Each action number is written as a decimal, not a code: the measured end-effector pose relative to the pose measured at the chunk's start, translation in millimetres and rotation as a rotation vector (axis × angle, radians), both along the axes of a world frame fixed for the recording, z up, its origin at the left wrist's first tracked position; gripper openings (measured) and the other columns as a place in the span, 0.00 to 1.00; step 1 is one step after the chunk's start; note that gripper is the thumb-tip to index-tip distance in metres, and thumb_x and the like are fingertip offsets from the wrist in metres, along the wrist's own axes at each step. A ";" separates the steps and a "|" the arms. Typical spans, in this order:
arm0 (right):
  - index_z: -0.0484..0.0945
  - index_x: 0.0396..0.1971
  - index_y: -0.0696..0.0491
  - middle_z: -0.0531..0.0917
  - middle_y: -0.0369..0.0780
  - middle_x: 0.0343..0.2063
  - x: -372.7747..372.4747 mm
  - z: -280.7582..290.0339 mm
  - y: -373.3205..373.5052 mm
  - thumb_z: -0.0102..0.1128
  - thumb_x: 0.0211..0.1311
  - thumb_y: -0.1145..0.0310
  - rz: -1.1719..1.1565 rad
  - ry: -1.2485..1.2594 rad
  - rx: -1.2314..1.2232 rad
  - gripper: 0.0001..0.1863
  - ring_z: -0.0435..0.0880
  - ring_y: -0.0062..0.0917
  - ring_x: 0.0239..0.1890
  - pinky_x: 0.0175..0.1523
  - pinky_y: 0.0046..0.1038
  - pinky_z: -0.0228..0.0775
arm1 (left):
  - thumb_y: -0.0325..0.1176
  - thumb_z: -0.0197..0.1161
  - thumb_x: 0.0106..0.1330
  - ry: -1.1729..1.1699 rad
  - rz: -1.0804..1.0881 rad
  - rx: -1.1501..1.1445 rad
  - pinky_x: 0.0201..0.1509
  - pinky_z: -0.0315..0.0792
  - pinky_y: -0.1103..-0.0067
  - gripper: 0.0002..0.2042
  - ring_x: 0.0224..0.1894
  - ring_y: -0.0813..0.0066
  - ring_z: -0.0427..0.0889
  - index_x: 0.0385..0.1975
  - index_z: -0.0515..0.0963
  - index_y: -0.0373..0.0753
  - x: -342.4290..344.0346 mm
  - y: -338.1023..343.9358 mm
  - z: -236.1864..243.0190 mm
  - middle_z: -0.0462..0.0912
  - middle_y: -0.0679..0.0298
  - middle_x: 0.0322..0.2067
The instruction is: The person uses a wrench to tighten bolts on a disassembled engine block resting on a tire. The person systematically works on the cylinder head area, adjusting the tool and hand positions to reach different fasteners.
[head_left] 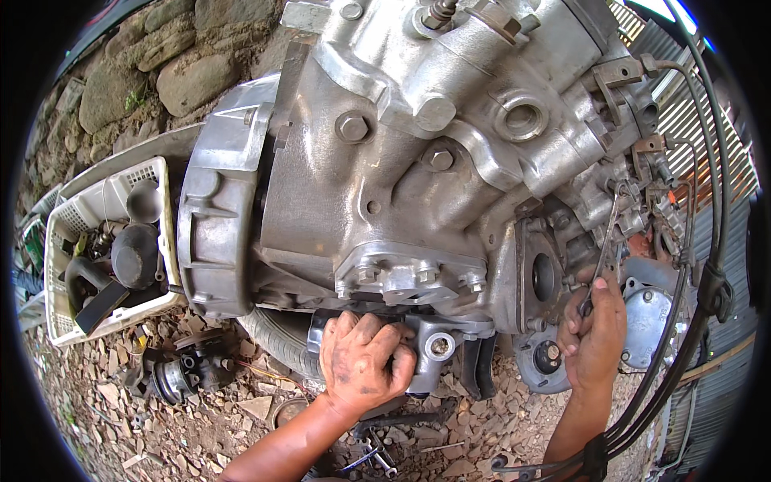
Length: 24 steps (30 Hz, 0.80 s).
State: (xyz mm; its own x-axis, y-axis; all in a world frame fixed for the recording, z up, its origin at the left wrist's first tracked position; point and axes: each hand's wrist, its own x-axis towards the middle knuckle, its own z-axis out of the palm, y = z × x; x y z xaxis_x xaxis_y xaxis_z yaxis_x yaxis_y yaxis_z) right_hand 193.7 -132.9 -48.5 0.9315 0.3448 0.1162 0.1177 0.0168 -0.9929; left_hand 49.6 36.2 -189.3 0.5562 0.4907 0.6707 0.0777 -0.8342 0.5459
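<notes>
A large grey metal machine casing, with bolts, flanges and ports, fills the middle of the view. My left hand is closed, fingers curled over a silvery cast metal part with a round port, under the casing's lower edge. What lies beneath the fingers is hidden. At the right, my right hand grips a slim metal wrench. The wrench points upward, its far end among the small fittings on the casing's right side. I cannot tell whether it sits on a nut there.
Black cables hang down the right side. A white plastic crate of parts stands at the left, near a loose dark metal part. Behind the casing's lower edge shows a tyre. Wrenches lie on rubble below; a stone wall rises behind.
</notes>
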 end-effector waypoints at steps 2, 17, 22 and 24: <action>0.67 0.55 0.55 0.68 0.33 0.15 -1.6 0.5 2.8 0.45 0.72 0.61 -0.098 -0.161 -0.049 0.17 0.61 0.10 0.12 0.12 0.14 0.48 | 0.31 0.62 0.44 0.010 -0.006 -0.001 0.30 0.61 0.70 0.05 0.25 0.65 0.68 0.22 0.80 0.47 -0.4 0.1 0.8 0.69 0.67 0.19; 0.66 0.53 0.52 0.69 0.36 0.15 -12.0 6.4 14.7 0.41 0.75 0.60 -0.057 -0.012 -0.018 0.15 0.61 0.13 0.10 0.11 0.13 0.50 | 0.29 0.61 0.45 0.023 -0.006 -0.034 0.33 0.61 0.70 0.04 0.26 0.64 0.68 0.22 0.79 0.47 -1.4 -0.8 3.0 0.71 0.66 0.21; 0.67 0.40 0.52 0.72 0.40 0.15 -18.9 24.7 14.2 0.40 0.75 0.56 0.043 0.136 -0.025 0.14 0.57 0.16 0.05 0.07 0.17 0.47 | 0.31 0.61 0.45 0.009 0.008 -0.006 0.32 0.61 0.70 0.04 0.25 0.65 0.68 0.22 0.78 0.47 1.8 -2.8 0.3 0.69 0.66 0.20; 0.68 0.41 0.51 0.77 0.47 0.20 -24.0 30.1 32.0 0.38 0.75 0.56 0.153 0.240 0.088 0.15 0.58 0.18 0.03 0.06 0.18 0.47 | 0.32 0.61 0.44 0.005 0.015 0.003 0.32 0.61 0.70 0.04 0.25 0.65 0.68 0.22 0.78 0.47 2.2 -3.0 -1.6 0.69 0.67 0.20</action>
State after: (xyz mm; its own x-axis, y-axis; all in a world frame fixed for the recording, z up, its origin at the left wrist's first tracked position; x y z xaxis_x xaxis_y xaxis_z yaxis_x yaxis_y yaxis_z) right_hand 169.6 -100.9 -18.4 0.8738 0.4819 -0.0653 -0.1306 0.1032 -0.9861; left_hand 51.8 33.2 -190.9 0.5524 0.4968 0.6694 0.0926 -0.8346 0.5430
